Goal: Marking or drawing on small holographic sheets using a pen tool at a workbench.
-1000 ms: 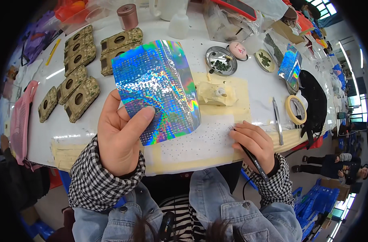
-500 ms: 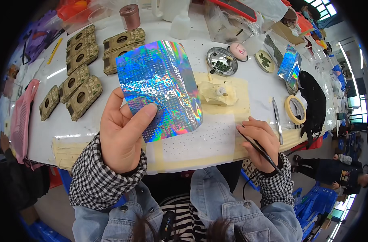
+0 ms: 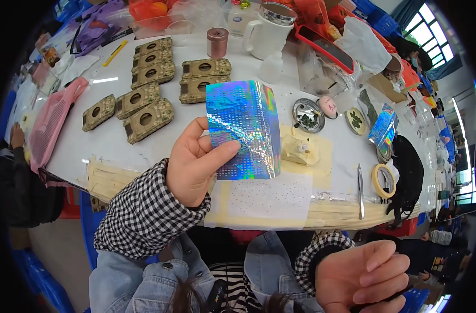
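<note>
While held up off the surface (image 3: 107, 146) for viewing | left hand (image 3: 196, 161) pinching holographic sheet (image 3: 243, 130) by lower-left edge | right hand (image 3: 363, 276) low near lap, curled around thin dark tool (image 3: 389, 298)

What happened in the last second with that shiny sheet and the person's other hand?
The right hand left the white dotted sheet on the table and drew back toward the body, a thin dark tool in its grip. The left hand shifted slightly, its grip on the iridescent holographic foil sheet unchanged. The camouflage-patterned blocks and masking tape roll stayed put.
</note>
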`<state>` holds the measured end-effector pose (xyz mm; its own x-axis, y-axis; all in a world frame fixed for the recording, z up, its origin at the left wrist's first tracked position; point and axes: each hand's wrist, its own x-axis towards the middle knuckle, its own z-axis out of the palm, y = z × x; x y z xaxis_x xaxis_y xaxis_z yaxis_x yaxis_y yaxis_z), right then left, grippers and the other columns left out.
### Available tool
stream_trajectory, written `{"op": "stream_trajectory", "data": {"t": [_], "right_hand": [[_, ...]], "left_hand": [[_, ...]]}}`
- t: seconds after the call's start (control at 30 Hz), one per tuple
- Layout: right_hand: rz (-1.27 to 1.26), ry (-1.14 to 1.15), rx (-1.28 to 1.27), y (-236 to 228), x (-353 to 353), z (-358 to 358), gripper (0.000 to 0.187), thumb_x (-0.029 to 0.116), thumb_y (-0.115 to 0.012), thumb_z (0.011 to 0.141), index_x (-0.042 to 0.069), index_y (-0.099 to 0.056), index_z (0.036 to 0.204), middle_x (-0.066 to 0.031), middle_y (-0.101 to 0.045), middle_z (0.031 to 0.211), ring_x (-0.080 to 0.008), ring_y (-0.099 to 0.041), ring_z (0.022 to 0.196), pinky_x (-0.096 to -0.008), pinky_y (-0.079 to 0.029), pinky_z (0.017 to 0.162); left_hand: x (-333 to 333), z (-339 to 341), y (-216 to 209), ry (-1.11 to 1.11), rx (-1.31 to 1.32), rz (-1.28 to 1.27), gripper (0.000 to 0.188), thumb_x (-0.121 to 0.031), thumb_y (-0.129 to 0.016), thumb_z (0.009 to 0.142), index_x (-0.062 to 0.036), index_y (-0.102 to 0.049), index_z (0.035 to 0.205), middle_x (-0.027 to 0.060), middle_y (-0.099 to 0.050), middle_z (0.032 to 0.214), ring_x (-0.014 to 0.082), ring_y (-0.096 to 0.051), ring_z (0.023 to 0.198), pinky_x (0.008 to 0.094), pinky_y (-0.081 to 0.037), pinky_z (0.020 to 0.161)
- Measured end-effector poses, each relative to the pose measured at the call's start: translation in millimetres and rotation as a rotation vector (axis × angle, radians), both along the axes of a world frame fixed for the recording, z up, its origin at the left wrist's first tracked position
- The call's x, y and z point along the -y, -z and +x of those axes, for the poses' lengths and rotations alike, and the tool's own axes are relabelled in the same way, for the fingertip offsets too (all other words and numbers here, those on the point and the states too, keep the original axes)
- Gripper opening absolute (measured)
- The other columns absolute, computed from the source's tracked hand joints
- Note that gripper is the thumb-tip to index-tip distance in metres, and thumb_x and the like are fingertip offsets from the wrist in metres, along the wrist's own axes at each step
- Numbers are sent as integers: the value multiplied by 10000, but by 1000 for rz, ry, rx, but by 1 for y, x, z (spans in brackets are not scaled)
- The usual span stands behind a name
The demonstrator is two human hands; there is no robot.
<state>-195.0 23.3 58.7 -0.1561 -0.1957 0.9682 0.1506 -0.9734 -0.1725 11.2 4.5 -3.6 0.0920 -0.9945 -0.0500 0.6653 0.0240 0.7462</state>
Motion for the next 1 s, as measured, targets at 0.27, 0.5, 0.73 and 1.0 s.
{"op": "stream_trajectory", "data": {"t": [0.27, 0.5, 0.73, 1.0], "right_hand": [[43, 28, 42, 6, -3, 3, 445, 573, -667, 774, 202, -424, 818, 64, -404, 701, -126, -381, 703, -315, -354, 686], [-24, 23, -78, -1, -7, -1, 413, 524, -693, 785, 213, -423, 810, 79, -396, 703, -109, -402, 701, -307, -355, 722], [97, 13, -41, -1, -7, -3, 438, 549, -692, 768, 208, -422, 825, 74, -396, 718, -118, -383, 718, -329, -357, 738], [171, 27, -39, 24, -22, -7, 371, 410, -712, 793, 113, -494, 749, -29, -557, 669, -176, -531, 633, -270, -467, 608]], "left_hand": [[0, -1, 2, 7, 26, -28, 357, 54, -561, 895, 17, -401, 1212, 172, -647, 1096, 208, -646, 1002, 334, -534, 884], [1, -3, 2, 6, 32, -26, 357, 56, -567, 892, 13, -407, 1208, 172, -652, 1085, 205, -648, 996, 332, -529, 887], [0, -3, 1, 8, 46, -21, 352, 63, -574, 886, 14, -418, 1197, 168, -656, 1078, 200, -652, 982, 323, -532, 877], [-2, -2, 4, 5, 87, -21, 359, 56, -590, 880, 22, -441, 1205, 156, -658, 1080, 188, -649, 988, 307, -529, 880]]}}
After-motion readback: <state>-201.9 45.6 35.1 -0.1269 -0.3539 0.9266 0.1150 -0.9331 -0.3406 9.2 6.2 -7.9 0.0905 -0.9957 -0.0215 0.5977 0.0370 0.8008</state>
